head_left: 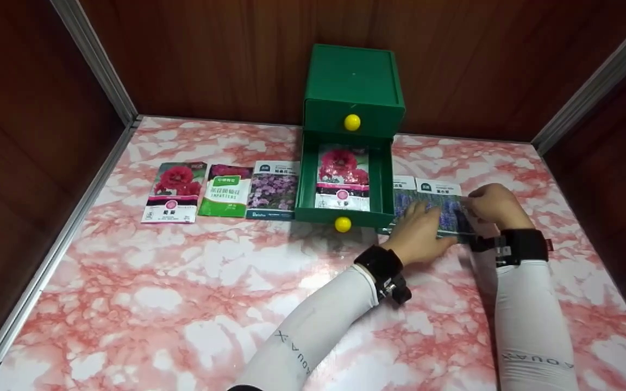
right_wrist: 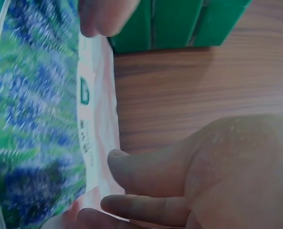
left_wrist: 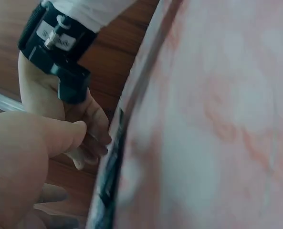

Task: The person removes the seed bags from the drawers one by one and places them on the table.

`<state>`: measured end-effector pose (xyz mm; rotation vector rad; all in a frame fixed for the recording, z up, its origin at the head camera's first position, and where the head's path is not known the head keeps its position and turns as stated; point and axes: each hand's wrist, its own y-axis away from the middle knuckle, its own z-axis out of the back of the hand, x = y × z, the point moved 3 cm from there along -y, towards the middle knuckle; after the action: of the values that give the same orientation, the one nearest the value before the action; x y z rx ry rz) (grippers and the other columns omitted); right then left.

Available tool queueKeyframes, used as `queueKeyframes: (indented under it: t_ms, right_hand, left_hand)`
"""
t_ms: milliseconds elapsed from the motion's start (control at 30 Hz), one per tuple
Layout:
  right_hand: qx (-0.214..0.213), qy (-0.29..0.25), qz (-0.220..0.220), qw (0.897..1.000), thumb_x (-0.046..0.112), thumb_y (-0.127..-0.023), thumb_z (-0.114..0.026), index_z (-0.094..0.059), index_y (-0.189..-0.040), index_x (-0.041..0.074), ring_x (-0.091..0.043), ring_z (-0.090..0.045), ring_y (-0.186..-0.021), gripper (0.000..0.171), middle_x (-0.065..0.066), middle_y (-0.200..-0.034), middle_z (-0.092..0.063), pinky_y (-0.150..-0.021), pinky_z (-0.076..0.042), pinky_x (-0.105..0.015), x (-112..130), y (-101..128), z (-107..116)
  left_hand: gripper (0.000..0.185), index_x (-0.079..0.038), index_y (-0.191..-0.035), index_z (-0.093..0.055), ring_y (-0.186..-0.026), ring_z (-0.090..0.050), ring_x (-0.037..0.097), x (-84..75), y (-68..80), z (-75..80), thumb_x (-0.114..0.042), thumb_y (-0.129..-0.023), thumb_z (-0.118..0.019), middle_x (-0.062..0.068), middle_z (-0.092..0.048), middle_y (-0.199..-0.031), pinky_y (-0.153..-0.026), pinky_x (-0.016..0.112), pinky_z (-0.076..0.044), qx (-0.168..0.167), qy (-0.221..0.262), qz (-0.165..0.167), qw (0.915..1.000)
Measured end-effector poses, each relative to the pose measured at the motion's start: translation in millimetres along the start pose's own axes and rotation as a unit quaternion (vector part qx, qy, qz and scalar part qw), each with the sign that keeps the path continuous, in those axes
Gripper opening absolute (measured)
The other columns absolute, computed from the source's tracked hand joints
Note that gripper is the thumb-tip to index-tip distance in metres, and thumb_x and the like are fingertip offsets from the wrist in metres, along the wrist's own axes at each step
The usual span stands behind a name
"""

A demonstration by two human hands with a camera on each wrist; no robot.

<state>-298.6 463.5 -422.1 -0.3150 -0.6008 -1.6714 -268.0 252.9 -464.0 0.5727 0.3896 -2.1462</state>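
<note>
My left hand [head_left: 419, 233] reaches over two lavender seed packets lying side by side, its fingers laid across the right-hand lavender packet [head_left: 440, 187] and the edge of the left-hand lavender packet [head_left: 404, 183]. Beside the right-hand packet's outer edge is my right hand [head_left: 498, 206], fingertips close to that edge. The right wrist view shows the purple-flowered packet [right_wrist: 36, 109] up close, with the right fingers [right_wrist: 151, 169] extended near its white header strip. In the left wrist view, the dark edge of a packet [left_wrist: 112, 176] lies in front of both hands.
A green drawer box [head_left: 354, 76] stands at the back, its lower drawer [head_left: 340, 216] pulled out with a red-flower seed packet [head_left: 343, 176] inside. Left of it lie a purple-flower packet [head_left: 272, 190], a green-and-white packet [head_left: 226, 193] and another red-flower packet [head_left: 174, 193].
</note>
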Motion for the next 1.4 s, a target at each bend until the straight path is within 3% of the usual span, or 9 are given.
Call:
queueKeyframes:
  t_ms: [233,333,600,733,867,1067,1400]
  right_hand:
    - [-0.038,-0.038,0.012,0.999,0.033,-0.113,-0.061,-0.064,-0.141,-0.015,-0.025,-0.072,-0.091,0.055,-0.032,-0.124,-0.071,-0.068,-0.056,-0.025,20.8,10.2,6.2]
    - [-0.057,-0.046,0.022,0.997,0.033,-0.115,-0.058,-0.064,-0.142,-0.014,-0.024,-0.071,-0.094,0.055,-0.033,-0.129,-0.070,-0.068,-0.056,-0.022,32.6,16.7,8.8]
    - [-0.105,-0.049,0.059,0.992,0.035,-0.115,-0.057,-0.066,-0.145,-0.007,-0.008,-0.067,-0.084,0.052,-0.027,-0.124,-0.073,-0.068,-0.052,-0.019,68.2,33.7,8.5]
    - [-0.131,-0.044,0.088,0.986,0.034,-0.115,-0.059,-0.068,-0.143,-0.005,-0.016,-0.071,-0.089,0.049,-0.026,-0.119,-0.075,-0.069,-0.051,-0.019,87.5,43.5,5.6]
    - [-0.144,-0.037,0.116,0.982,0.035,-0.116,-0.058,-0.070,-0.141,-0.004,-0.026,-0.071,-0.096,0.048,-0.025,-0.117,-0.075,-0.074,-0.050,-0.024,102.8,54.7,0.2]
    - [-0.169,-0.043,0.149,0.973,0.033,-0.116,-0.061,-0.071,-0.141,-0.003,-0.029,-0.066,-0.095,0.045,-0.024,-0.116,-0.074,-0.078,-0.047,-0.034,122.0,64.8,-11.9]
    - [-0.199,-0.092,0.195,0.956,0.021,-0.113,-0.067,-0.074,-0.134,-0.004,-0.027,-0.066,-0.091,0.034,-0.021,-0.107,-0.076,-0.077,-0.047,-0.027,170.9,68.6,-36.7]
  left_hand:
    - [0.077,-0.009,-0.170,-0.043,-0.156,-0.045,0.018,-11.4,12.1,24.9,-0.052,-0.111,-0.067,0.008,-0.048,-0.170,-0.125,0.032,-0.041,-0.033,0.041,-0.026,0.9983]
    - [0.077,-0.012,-0.172,-0.040,-0.154,-0.047,0.015,-15.7,20.0,39.3,-0.050,-0.111,-0.067,0.006,-0.048,-0.169,-0.122,0.029,-0.043,-0.042,0.066,-0.039,0.9962]
    - [0.070,-0.009,-0.168,-0.046,-0.151,-0.050,0.011,-22.3,48.8,80.3,-0.045,-0.111,-0.067,0.005,-0.052,-0.166,-0.121,0.021,-0.039,-0.063,0.138,-0.099,0.9835]
    - [0.071,-0.008,-0.168,-0.046,-0.152,-0.049,0.012,-20.0,61.5,99.5,-0.044,-0.112,-0.067,0.006,-0.051,-0.168,-0.122,0.023,-0.038,-0.074,0.149,-0.119,0.9789]
    - [0.070,-0.006,-0.167,-0.046,-0.153,-0.048,0.017,-6.3,70.5,118.6,-0.041,-0.112,-0.069,0.010,-0.050,-0.168,-0.124,0.026,-0.038,-0.098,0.155,-0.122,0.9754]
    - [0.070,-0.001,-0.165,-0.047,-0.144,-0.056,0.024,29.7,77.5,146.6,-0.035,-0.109,-0.074,0.017,-0.054,-0.161,-0.118,0.032,-0.047,-0.143,0.175,-0.078,0.9711]
    - [0.073,-0.004,-0.165,-0.048,-0.123,-0.064,0.026,84.2,87.4,185.9,-0.044,-0.109,-0.073,0.016,-0.060,-0.149,-0.105,0.040,-0.055,-0.159,0.158,0.083,0.9711]
